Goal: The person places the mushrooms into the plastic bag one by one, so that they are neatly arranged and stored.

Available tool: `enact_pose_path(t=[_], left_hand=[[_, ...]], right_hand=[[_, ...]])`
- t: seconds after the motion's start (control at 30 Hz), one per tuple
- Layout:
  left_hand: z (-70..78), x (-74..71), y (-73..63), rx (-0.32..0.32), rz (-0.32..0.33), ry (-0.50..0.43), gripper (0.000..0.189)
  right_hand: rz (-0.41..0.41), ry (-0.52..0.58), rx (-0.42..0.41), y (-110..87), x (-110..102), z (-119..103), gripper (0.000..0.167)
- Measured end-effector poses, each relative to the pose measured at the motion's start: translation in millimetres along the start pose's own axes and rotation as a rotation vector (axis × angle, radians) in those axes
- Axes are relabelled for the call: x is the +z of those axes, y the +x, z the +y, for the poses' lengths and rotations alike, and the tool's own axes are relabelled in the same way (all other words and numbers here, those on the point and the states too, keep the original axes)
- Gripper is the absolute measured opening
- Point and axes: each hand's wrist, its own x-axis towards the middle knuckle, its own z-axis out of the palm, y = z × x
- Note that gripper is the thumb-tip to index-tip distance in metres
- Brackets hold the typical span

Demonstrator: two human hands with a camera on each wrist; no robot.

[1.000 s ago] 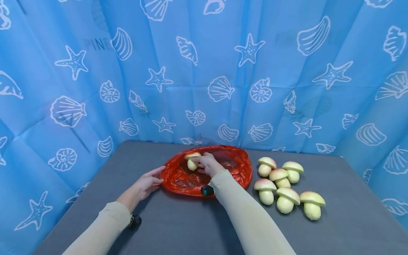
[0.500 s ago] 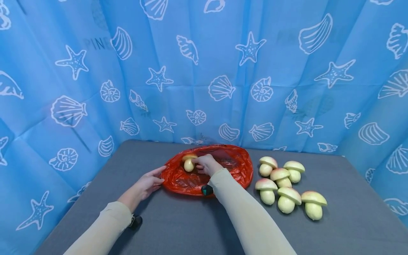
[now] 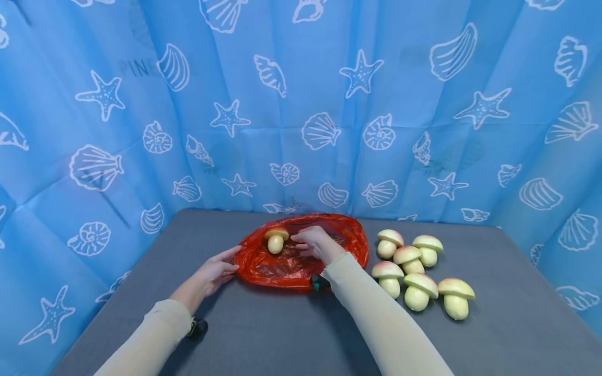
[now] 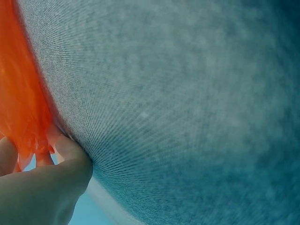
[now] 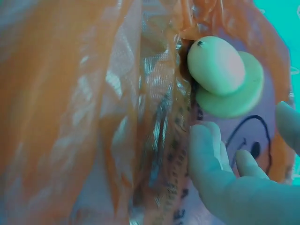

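A red plastic bag [image 3: 263,271] lies spread on the table with its mouth open toward me. At its left rim my left hand [image 3: 217,272] pinches the film, which bunches between the fingers in the left wrist view. One yellow toy mushroom [image 3: 275,242] sits inside the bag's left part; in the right wrist view this mushroom [image 5: 218,70] shows its stem end. My right hand [image 3: 316,244] is inside the mouth, just right of that mushroom, its fingers loosely spread around nothing. Several similar mushrooms [image 3: 418,290] with pale yellow, pink-tinged caps stand to the bag's right.
The grey table [image 3: 263,334] reaches back to a blue curtain [image 3: 291,104] printed with white shells and starfish. A dark wrist device [image 3: 197,329] is on the left wrist, with another device [image 3: 320,283] on the right.
My right hand has let go of the mushroom inside the bag and drawn back a little to the right. The left hand stays at the bag's rim.
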Motion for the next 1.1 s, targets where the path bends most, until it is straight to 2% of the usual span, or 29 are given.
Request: enact_pose_path(t=[0.13,0.33,0.7,1.1], left_hand=[[-1.8,-1.5,0.8,-0.007,0.002,-0.016,0.060],[-6.3,-4.0,1.3,0.009,0.000,-0.010,0.060],[-4.4,-4.5,1.6,0.015,-0.008,0.002,0.060],[-5.2,-3.2,0.9,0.020,-0.003,-0.006,0.060]], right_hand=[[-0.005,-0.042,-0.030,-12.4,-6.1,-2.4,0.052],[-0.006,-0.078,-0.074,-27.3,-14.2,-8.9,0.052],[-0.037,-0.067,-0.135,-53.8,-34.0,-20.1,0.051],[-0.049,-0.086,-0.207,-71.0,-50.6,-20.0,0.051]])
